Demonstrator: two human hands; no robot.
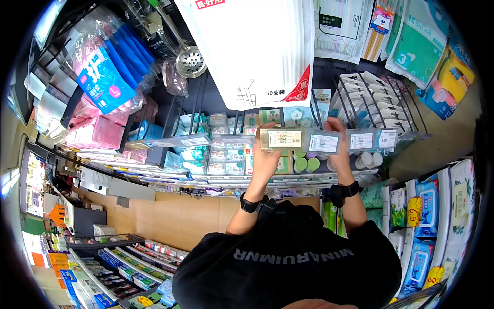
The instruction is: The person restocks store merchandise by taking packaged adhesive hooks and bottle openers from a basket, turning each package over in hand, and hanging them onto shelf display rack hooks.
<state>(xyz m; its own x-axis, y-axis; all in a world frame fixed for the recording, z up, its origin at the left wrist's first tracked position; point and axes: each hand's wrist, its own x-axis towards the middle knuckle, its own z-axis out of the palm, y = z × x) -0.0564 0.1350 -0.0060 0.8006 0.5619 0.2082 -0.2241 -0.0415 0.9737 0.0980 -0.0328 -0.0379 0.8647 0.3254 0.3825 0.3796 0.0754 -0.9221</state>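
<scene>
Both of my hands reach up to the hanging display, partly behind the row of price tags. My left hand [266, 160] is behind a yellowish price tag [284, 139], with a fingertip showing above it. To the right, my right hand [336, 135] has bent fingers beside a bluish-white price tag [323, 143]. Between the hands hangs a pale blue-green packet with flower shapes [300, 116]. A light blue card [322, 99] is near my right fingertips. The tags hide most of my fingers, so their grip on the packet is unclear.
A large white pack [257, 51] hangs close above my hands. A slotted ladle [191, 61] and blue glove packs [105, 82] hang at left. Green-lidded containers [300, 165] stand below the tags. Metal hooks stick out; packs of wipes [425, 203] fill shelves at right.
</scene>
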